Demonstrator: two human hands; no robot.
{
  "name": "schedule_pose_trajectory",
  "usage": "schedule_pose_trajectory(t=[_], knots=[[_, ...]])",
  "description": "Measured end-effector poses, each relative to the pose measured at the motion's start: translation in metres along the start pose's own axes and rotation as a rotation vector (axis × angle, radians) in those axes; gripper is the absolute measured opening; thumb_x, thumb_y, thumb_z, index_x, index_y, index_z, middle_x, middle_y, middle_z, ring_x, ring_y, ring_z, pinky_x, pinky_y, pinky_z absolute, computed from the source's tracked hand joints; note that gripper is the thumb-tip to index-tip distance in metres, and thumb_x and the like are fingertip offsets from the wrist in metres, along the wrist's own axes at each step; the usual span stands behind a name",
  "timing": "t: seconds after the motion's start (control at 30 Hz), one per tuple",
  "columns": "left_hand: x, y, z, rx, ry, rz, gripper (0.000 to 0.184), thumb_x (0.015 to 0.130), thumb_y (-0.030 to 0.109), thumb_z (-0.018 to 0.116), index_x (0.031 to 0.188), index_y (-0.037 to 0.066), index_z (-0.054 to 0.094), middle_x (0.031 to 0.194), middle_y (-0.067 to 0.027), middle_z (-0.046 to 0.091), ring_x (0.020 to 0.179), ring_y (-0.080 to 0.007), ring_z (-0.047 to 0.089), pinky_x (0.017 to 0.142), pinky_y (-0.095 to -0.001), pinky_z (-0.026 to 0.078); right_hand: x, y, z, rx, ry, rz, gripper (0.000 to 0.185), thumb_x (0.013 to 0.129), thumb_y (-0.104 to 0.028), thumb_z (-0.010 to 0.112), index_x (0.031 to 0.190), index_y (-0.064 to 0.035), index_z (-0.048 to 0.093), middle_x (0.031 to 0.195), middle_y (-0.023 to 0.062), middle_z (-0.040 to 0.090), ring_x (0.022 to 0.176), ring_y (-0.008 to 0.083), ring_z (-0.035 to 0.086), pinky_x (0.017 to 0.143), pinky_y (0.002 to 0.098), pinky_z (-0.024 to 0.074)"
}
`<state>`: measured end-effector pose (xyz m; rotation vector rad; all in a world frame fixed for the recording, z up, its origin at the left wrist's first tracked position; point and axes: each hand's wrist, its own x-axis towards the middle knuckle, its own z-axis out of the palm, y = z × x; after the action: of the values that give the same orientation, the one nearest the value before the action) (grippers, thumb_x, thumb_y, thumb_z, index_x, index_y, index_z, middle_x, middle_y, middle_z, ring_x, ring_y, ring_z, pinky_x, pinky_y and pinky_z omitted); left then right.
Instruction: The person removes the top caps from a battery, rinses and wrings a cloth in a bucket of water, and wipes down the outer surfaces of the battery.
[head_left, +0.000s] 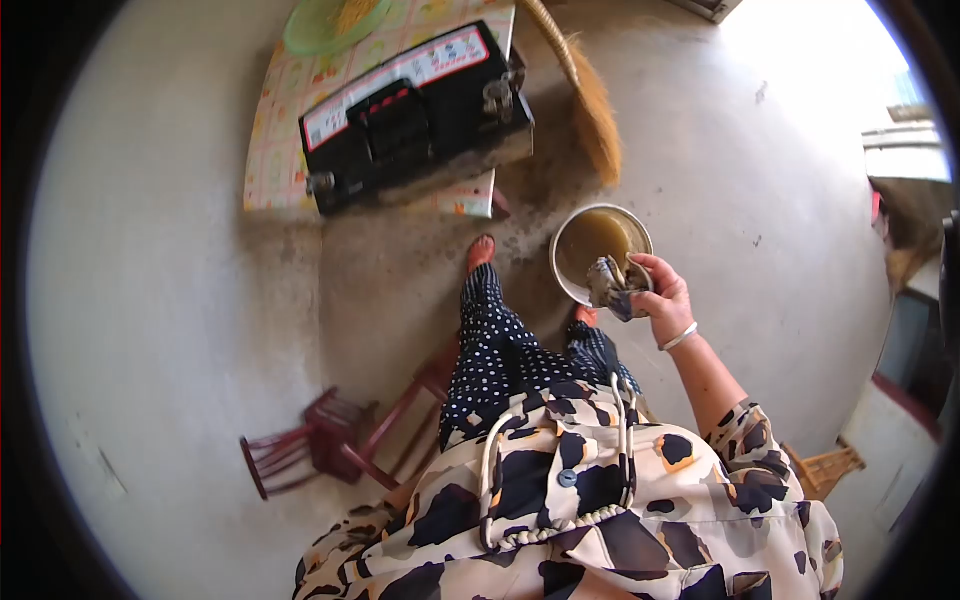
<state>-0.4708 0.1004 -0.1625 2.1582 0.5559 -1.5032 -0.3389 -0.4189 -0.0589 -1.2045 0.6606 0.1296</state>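
In my right hand (665, 295) is a crumpled, dark and pale grey rag (609, 284), gripped between the thumb and fingers. It is held over the near right part of a round metal basin (556, 252) of murky brown water. A pale bangle (678, 336) circles my right wrist. Of my left arm only the patterned sleeve (365, 530) and a bit of forearm show at the lower left; the hand itself is hidden. Ahead, a large black battery (400, 125) with a carry handle and metal terminals rests on a table (275, 165) with a patterned cover.
A green bowl (300, 30) stands at the table's far end. Beside the table a straw broom (597, 120) leans down. Dark red wooden stools (330, 440) are at my left, a light wooden stool (825, 468) behind my right arm. My bare foot (481, 252) is near the table.
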Motion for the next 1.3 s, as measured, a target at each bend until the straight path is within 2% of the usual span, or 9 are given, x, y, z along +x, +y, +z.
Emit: schedule_pose_trajectory(t=[0.3, 0.63, 0.73, 0.83, 0.93, 1.07, 1.13, 1.23, 1.3], knots=[[-0.055, -0.056, 0.138, -0.233, -0.014, -0.069, 0.023, 0.076, 0.014, 0.056, 0.096, 0.001, 0.06, 0.094, -0.0152, 0.061, 0.084, -0.0223, 0.059, 0.074, -0.0338, 0.047, -0.022, 0.002, -0.084, -0.122, -0.21, 0.128, 0.03, 0.063, 0.006, 0.048, 0.091, 0.0013, 0.057, 0.085, 0.0033, 0.058, 0.075, 0.0091, 0.053, 0.07, 0.0228, 0.0447], [-0.054, -0.03, 0.184, -0.271, -0.084, 0.048, 0.024, 0.077, 0.014, 0.056, 0.097, 0.001, 0.06, 0.094, -0.015, 0.061, 0.085, -0.0217, 0.059, 0.074, -0.0336, 0.047, 0.025, 0.044, -0.085, -0.935, -0.011, -0.024, 0.034, 0.068, -0.002, 0.052, 0.101, -0.0074, 0.058, 0.082, 0.0128, 0.06, 0.073, 0.0226, 0.058, 0.073, 0.0298, 0.0474], [-0.052, -0.029, 0.186, -0.26, -0.089, 0.071, 0.024, 0.077, 0.014, 0.056, 0.097, 0.001, 0.06, 0.094, -0.0149, 0.061, 0.085, -0.0216, 0.059, 0.074, -0.0335, 0.047, 0.025, 0.054, -0.085, -1.276, 0.008, -0.384, 0.031, 0.069, -0.007, 0.055, 0.1, -0.0096, 0.06, 0.08, 0.0154, 0.062, 0.075, 0.0308, 0.059, 0.074, 0.0375, 0.0479], [-0.044, -0.025, 0.182, -0.241, -0.097, 0.108, 0.024, 0.077, 0.014, 0.056, 0.097, 0.001, 0.059, 0.094, -0.0148, 0.061, 0.085, -0.0214, 0.059, 0.074, -0.0335, 0.047, -0.005, 0.052, -0.104, -1.344, -0.263, -0.095, 0.018, 0.07, -0.008, 0.06, 0.087, -0.0063, 0.062, 0.068, 0.0097, 0.063, 0.062, 0.0238, 0.061, 0.06, 0.0311, 0.0493], [-0.032, -0.013, 0.177, -0.217, -0.099, 0.166, 0.024, 0.077, 0.014, 0.056, 0.097, 0.001, 0.059, 0.094, -0.0147, 0.061, 0.085, -0.0212, 0.059, 0.074, -0.0334, 0.047, -0.082, 0.037, -0.139, -1.238, -0.487, 0.323, 0.008, 0.073, -0.009, 0.059, 0.068, -0.0022, 0.06, 0.057, 0.0057, 0.06, 0.051, 0.0123, 0.058, 0.051, 0.026, 0.0473], [-0.027, -0.008, 0.164, -0.166, -0.089, 0.224, 0.025, 0.077, 0.014, 0.056, 0.098, 0.001, 0.059, 0.094, -0.0146, 0.061, 0.085, -0.021, 0.059, 0.074, -0.0334, 0.047, -0.185, -0.002, -0.16, -0.828, -0.669, 0.684, 0.016, 0.077, -0.016, 0.056, 0.083, -0.0027, 0.063, 0.072, 0.0077, 0.064, 0.061, 0.0124, 0.06, 0.064, 0.0277, 0.05], [-0.02, -0.004, 0.146, -0.134, -0.068, 0.262, 0.025, 0.077, 0.014, 0.056, 0.098, 0.001, 0.059, 0.094, -0.0146, 0.061, 0.085, -0.0209, 0.059, 0.074, -0.0333, 0.047, -0.222, 0.013, -0.168, -0.745, -0.595, 0.605, 0.024, 0.075, -0.016, 0.063, 0.094, -0.0019, 0.062, 0.079, 0.0076, 0.065, 0.065, 0.0104, 0.056, 0.067, 0.0283, 0.0477], [-0.017, -0.002, 0.128, -0.101, -0.045, 0.299, 0.025, 0.077, 0.014, 0.056, 0.098, 0.001, 0.059, 0.094, -0.0145, 0.061, 0.085, -0.0207, 0.059, 0.074, -0.0333, 0.047, -0.248, -0.008, -0.138, -0.44, -0.288, 0.52, 0.02, 0.076, -0.014, 0.063, 0.086, 0.0028, 0.064, 0.077, 0.0044, 0.065, 0.065, 0.0101, 0.055, 0.063, 0.0268, 0.0476], [-0.02, -0.004, 0.118, -0.081, -0.034, 0.315, 0.025, 0.077, 0.014, 0.056, 0.098, 0.001, 0.059, 0.094, -0.0144, 0.061, 0.085, -0.0206, 0.059, 0.074, -0.0332, 0.047, -0.272, 0.048, -0.168, -0.355, -0.259, 0.461, 0.018, 0.076, -0.012, 0.063, 0.085, 0.003, 0.064, 0.076, 0.003, 0.064, 0.065, 0.0099, 0.055, 0.063, 0.0261, 0.0475]])
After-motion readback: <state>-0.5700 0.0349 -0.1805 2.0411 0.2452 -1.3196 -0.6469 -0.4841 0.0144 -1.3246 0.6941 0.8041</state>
